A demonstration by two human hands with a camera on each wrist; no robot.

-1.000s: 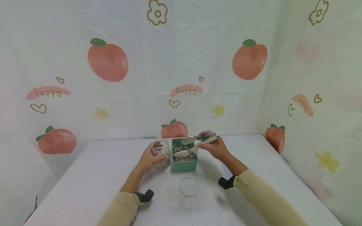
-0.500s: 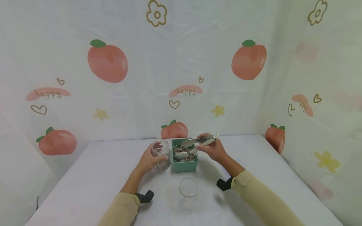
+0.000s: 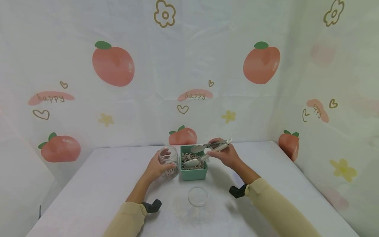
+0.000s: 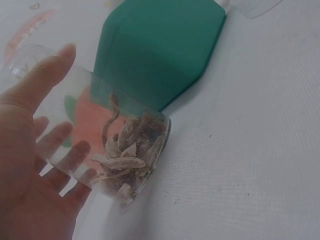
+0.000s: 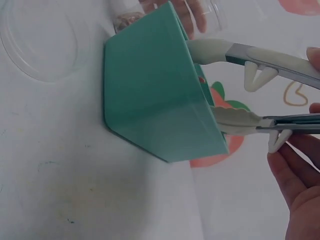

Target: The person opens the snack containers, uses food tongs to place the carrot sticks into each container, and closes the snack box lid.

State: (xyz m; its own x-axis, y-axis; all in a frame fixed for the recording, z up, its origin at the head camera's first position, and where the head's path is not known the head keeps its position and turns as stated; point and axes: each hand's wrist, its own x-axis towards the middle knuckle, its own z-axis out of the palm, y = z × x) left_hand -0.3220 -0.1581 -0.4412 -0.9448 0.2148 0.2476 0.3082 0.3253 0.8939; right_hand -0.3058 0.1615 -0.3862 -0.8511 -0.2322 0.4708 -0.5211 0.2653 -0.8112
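Left hand [image 3: 155, 168] wrapped about the clear jar [image 3: 170, 160], thumb in front and fingers behind the glass, apparently to steady it with its mouth uncovered; the jar is just beside the green box [image 3: 193, 175], a placing that seems to keep both within easy reach; right hand [image 3: 228, 157] clamped on the tongs [image 3: 204, 158], whose 2 arms stand apart, their tips at the box's opening; the clear disc [image 3: 197, 197] lies nearer the wearer on the table [image 3: 118, 179], perhaps to leave working room; pale pieces [image 4: 131, 150] show low in the jar; from the right wrist, the box wall hides the tong tips' ends, and whether they touch the box's contents [image 3: 189, 155] I cannot tell.
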